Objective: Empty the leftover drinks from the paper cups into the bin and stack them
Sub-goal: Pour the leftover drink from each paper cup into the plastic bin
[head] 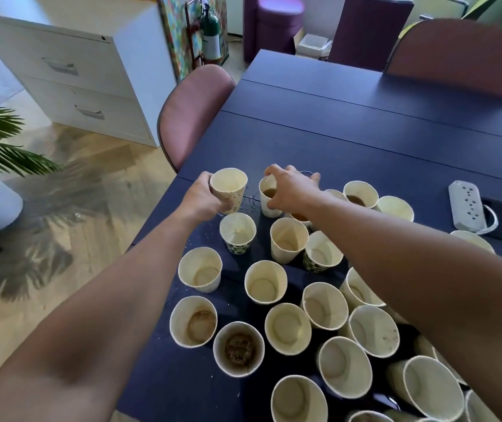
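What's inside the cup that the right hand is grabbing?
Brown drink sits inside the cup that the right hand grips by the rim. The fingers cover part of the opening, so how much is left stays hidden.

Two bare forearms are seen reaching in from the lower edge of the head view, uncovered along their whole visible length, with no sleeve or cuff shown on them anywhere. The left hand (201,197) and the right hand (292,190) are both ungloved, and the wrists are left plain, so that only fingers, knuckles and the backs of the hands are presented. The arms are rendered long and tapering by the wide-angle lens, being drawn broad at the near edge and narrow at the wrists, and the rest of the person is kept outside the frame.
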The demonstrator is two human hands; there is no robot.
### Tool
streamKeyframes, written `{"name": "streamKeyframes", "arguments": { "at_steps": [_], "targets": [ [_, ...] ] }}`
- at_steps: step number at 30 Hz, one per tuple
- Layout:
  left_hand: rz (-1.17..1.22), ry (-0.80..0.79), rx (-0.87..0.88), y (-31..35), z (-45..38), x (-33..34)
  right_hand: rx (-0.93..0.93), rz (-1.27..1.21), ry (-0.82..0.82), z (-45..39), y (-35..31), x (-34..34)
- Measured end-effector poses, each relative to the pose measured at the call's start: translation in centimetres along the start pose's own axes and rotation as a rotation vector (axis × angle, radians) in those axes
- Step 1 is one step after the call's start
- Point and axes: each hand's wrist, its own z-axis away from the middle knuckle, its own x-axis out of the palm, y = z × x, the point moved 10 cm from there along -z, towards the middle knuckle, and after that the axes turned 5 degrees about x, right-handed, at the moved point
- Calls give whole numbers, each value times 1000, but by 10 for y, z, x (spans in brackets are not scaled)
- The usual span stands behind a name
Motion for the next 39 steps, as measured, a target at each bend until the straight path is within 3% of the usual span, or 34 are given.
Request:
{"name": "streamKeyframes", "arguments": {
  "at_steps": [11, 15, 19, 30, 39],
  "targets": [
    [-72, -180, -5, -2, -2, 6, -12, -92, 116, 5, 1, -28],
    [-154, -121, 23, 20, 7, -11, -38, -95, 142, 17, 0, -54],
    [-228, -10, 168, 76, 36, -19, -75, -92, 163, 41, 4, -87],
    [-96, -45, 347, 181, 133, 75, -199, -93, 174, 167, 42, -185],
    [99, -96, 434, 236, 234, 154, -197, -248, 89, 285, 136, -198]
  ]
}}
